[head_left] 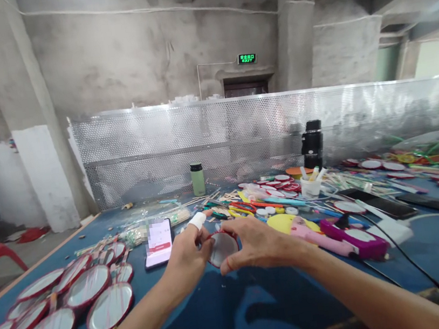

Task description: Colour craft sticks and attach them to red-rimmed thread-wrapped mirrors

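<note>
A small round white disc with a red rim point(223, 250) is held up over the table between my two hands. My left hand point(189, 256) pinches its left edge, and a white wrapping covers one of that hand's fingers. On the opposite edge, my right hand point(255, 244) curves around the disc with thumb and fingers. Just left of my left hand a lit phone point(159, 243) leans upright. A pink and purple glue gun point(356, 240) lies to the right of my right hand, near a yellow disc point(281, 225).
Several red-rimmed white discs point(87, 286) are piled on the blue table point(208, 318) at left. Behind my hands lie sticks and coloured parts, a green bottle point(197, 179), a black flask point(313, 146) and a white cup point(310, 187). A black cable point(410, 257) crosses the right side.
</note>
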Available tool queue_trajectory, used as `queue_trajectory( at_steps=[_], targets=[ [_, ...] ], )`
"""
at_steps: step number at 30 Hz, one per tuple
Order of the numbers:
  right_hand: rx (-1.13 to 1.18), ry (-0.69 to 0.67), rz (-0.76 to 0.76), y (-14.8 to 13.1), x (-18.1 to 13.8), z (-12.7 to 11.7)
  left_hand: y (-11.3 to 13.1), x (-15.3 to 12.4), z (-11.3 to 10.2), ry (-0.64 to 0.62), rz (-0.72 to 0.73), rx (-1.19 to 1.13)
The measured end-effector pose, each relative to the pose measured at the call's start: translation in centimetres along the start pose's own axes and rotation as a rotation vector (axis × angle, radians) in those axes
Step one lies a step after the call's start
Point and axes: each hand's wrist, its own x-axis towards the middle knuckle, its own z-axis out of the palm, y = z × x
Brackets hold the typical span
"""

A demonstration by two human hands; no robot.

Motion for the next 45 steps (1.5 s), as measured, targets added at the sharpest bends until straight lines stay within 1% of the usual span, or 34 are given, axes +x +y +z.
queue_trajectory(
  at_steps=[3, 8, 10, 14, 16, 20, 23, 27, 31, 33, 35, 38, 40, 42, 45],
  targets=[
    [0.049, 0.0, 0.038, -0.1, -0.1, 0.1, 0.1, 0.1, 0.0, 0.002, -0.008, -0.044],
    [0.441, -0.017, 0.156, -0.3, -0.1, 0.7, 0.4, 0.3, -0.1, 0.011, -0.03, -0.141],
    [0.531, -0.005, 0.176, -0.6, 0.1, 1.0, 0.5, 0.4, -0.2, 0.015, -0.038, -0.178],
    [0.594, 0.033, 0.198, -1.3, 0.1, 1.6, 0.3, 0.4, -0.5, 0.025, -0.036, -0.219],
    [0.567, 0.046, 0.203, -1.6, -0.2, 1.6, 0.2, 0.4, -0.6, 0.031, -0.032, -0.226],
    [0.469, 0.0, 0.205, -1.7, -1.2, 1.3, 0.3, 0.4, -0.8, 0.031, -0.026, -0.235],
    [0.499, -0.023, 0.16, -1.5, -1.7, 1.3, 0.6, 0.4, -0.8, 0.021, -0.032, -0.259],
    [0.598, 0.05, 0.145, -1.5, -1.3, 2.2, 0.8, 0.4, -0.7, 0.023, -0.066, -0.349],
    [0.843, 0.187, 0.144, -2.2, -0.4, 3.2, 0.7, 0.4, -0.5, 0.069, -0.112, -0.452],
    [0.892, 0.235, 0.17, -2.3, -0.1, 3.7, 0.5, 0.3, -0.3, 0.076, -0.13, -0.482],
    [0.838, 0.269, 0.182, -2.0, 0.0, 4.2, 0.3, 0.3, -0.2, 0.066, -0.144, -0.489],
    [0.649, 0.336, 0.162, -1.3, -0.2, 4.7, 0.1, 0.3, 0.0, 0.047, -0.163, -0.459],
    [0.539, 0.351, 0.147, -0.9, -0.5, 4.9, 0.0, 0.4, 0.0, 0.033, -0.168, -0.421],
    [0.485, 0.339, 0.153, -0.6, -0.8, 4.8, -0.2, 0.4, 0.0, 0.016, -0.163, -0.38],
    [0.499, 0.288, 0.167, -0.5, -1.0, 4.6, -0.3, 0.4, 0.0, -0.012, -0.152, -0.331]
  ],
)
